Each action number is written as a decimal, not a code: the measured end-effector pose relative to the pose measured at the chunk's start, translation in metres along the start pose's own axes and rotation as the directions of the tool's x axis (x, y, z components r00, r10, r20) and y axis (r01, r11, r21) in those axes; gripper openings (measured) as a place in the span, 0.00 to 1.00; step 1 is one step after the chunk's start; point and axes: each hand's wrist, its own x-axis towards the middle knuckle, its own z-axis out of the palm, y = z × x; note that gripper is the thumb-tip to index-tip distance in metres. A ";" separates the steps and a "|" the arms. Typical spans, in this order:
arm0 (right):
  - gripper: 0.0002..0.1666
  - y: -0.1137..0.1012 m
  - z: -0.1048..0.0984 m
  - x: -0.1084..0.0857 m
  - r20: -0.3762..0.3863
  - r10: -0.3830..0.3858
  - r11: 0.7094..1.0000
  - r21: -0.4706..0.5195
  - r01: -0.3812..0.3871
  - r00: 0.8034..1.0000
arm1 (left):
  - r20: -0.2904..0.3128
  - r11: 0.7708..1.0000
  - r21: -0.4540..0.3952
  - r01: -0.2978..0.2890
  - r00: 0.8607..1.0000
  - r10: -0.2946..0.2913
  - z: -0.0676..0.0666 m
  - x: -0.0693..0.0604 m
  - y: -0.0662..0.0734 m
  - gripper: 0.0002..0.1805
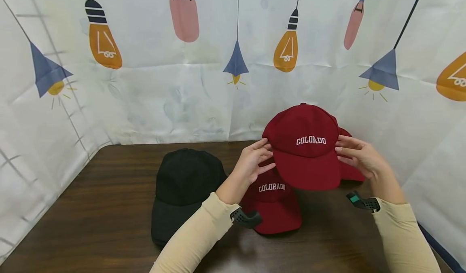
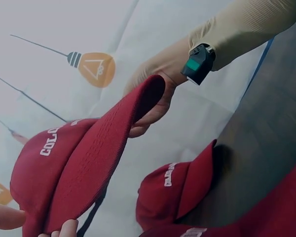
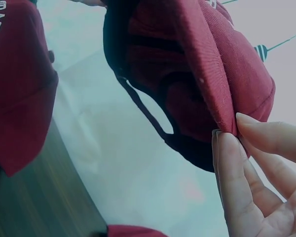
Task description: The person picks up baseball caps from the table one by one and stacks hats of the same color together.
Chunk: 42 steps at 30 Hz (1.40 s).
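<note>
A red baseball cap (image 1: 306, 143) with white COLORADO lettering is held up above the table, its brim tilted down toward me. My left hand (image 1: 252, 163) pinches its left side, thumb and fingers at the edge in the left wrist view. On the opposite side, my right hand (image 1: 362, 156) pinches the cap where brim and crown meet; the right wrist view shows thumb and fingertips (image 3: 229, 148) there. Below lies a second red COLORADO cap (image 1: 274, 212), partly covered by the left hand and raised cap. A third red cap (image 1: 352, 172) sits behind, mostly hidden.
A black cap (image 1: 187, 180) lies on the dark wooden table (image 1: 109, 200), left of the red caps and partly behind my left forearm. White fabric (image 1: 164, 99) printed with lamps and bulbs hangs along the table's back. Dark bands (image 1: 247, 217) are on both wrists.
</note>
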 end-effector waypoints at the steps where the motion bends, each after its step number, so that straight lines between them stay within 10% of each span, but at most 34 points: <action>1: 0.22 0.001 0.002 0.001 0.005 0.001 1.000 0.004 -0.001 1.000 | -0.004 1.000 0.001 0.001 1.000 -0.001 -0.001 0.000 0.002 0.29; 29: 0.23 0.035 0.040 0.027 0.067 0.004 0.999 0.052 -0.007 0.998 | -0.113 1.000 0.006 0.026 0.993 -0.025 -0.036 -0.020 0.014 0.30; 42: 0.25 0.059 0.055 0.036 0.110 0.056 0.978 0.193 -0.077 0.992 | -0.207 0.999 0.039 -0.005 0.978 0.013 -0.048 -0.031 -0.005 0.33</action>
